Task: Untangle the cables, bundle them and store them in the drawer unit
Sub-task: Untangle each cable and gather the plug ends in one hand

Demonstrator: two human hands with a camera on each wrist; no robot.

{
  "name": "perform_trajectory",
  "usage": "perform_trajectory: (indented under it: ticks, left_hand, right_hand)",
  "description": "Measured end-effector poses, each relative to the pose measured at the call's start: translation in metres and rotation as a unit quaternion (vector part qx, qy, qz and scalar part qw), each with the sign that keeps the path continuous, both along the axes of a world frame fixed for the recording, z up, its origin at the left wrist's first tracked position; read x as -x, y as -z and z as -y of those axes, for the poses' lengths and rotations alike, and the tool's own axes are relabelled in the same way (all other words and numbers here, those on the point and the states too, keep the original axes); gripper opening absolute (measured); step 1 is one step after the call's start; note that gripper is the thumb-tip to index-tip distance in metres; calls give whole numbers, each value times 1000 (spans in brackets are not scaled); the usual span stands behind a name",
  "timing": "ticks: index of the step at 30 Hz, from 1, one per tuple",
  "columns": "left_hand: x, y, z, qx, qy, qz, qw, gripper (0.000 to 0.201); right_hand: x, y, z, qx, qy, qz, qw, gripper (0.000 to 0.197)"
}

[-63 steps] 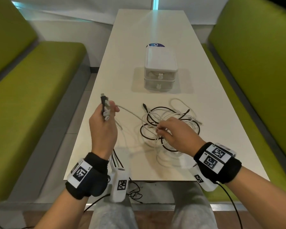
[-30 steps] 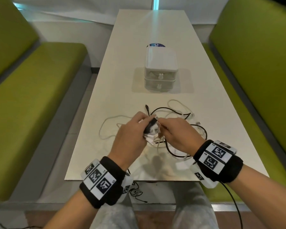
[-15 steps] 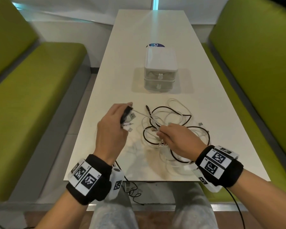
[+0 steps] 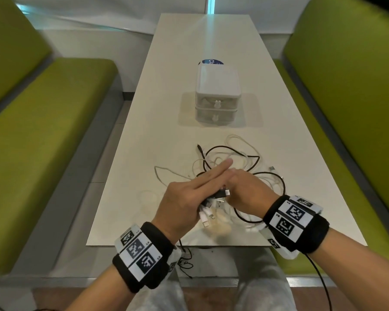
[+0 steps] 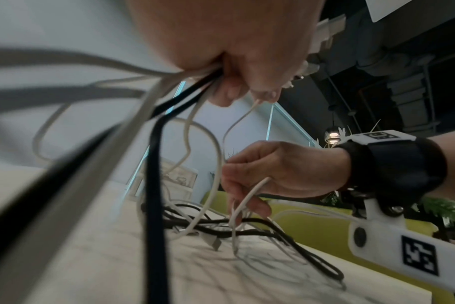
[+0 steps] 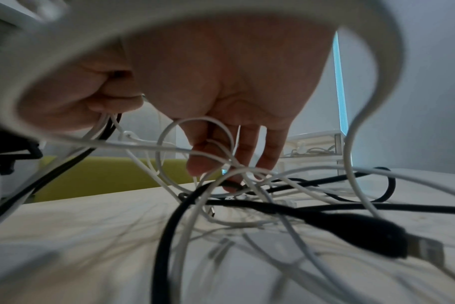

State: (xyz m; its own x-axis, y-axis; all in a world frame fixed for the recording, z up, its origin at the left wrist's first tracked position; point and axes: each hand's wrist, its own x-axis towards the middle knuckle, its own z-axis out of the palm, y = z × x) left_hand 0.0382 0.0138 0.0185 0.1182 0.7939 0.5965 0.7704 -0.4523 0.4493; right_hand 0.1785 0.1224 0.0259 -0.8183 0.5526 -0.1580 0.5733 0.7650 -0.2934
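A tangle of black and white cables lies on the white table, near its front edge. My left hand grips a bunch of cable ends, white and black plugs sticking out below the fist, its forefinger stretched out over the tangle. In the left wrist view the strands run out of that fist. My right hand is pressed against the left, fingers down in the tangle, pinching a white cable. A black USB plug lies loose. The white two-drawer unit stands farther back, both drawers closed.
Green benches flank the table on the left and right. A blue round sticker shows behind the drawer unit. Thin black wires hang below the table's front edge by my left wrist.
My left hand, out to the left half a second ago with the plugs, has swung right and met my right hand over the tangle. A white loop now lies out to the left.
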Motion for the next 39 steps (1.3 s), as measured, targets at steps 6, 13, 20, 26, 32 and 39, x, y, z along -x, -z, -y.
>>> perform_trajectory:
  ticks: [6, 13, 20, 26, 32, 39]
  left_hand:
    - [14, 8, -9, 191, -157, -70, 967, 58]
    - [24, 8, -8, 214, -155, -63, 962, 19]
    - [41, -9, 2, 139, -204, 22, 969, 26]
    - [48, -9, 6, 133, -223, 53, 964, 31]
    - [49, -2, 4, 90, -230, 95, 964, 53]
    - [48, -7, 7, 113, -130, 171, 970, 49]
  right_hand:
    - [-5, 15, -2, -34, -42, -58, 997, 29]
    - [-11, 10, -4, -1, -14, -118, 993, 30]
    - [-15, 14, -11, 39, 17, -143, 989, 32]
    - [-16, 13, -9, 48, -8, -201, 978, 44]
    - [-8, 1, -1, 44, -22, -318, 947, 32]
    - [-4, -15, 17, 273, -32, -209, 938, 15]
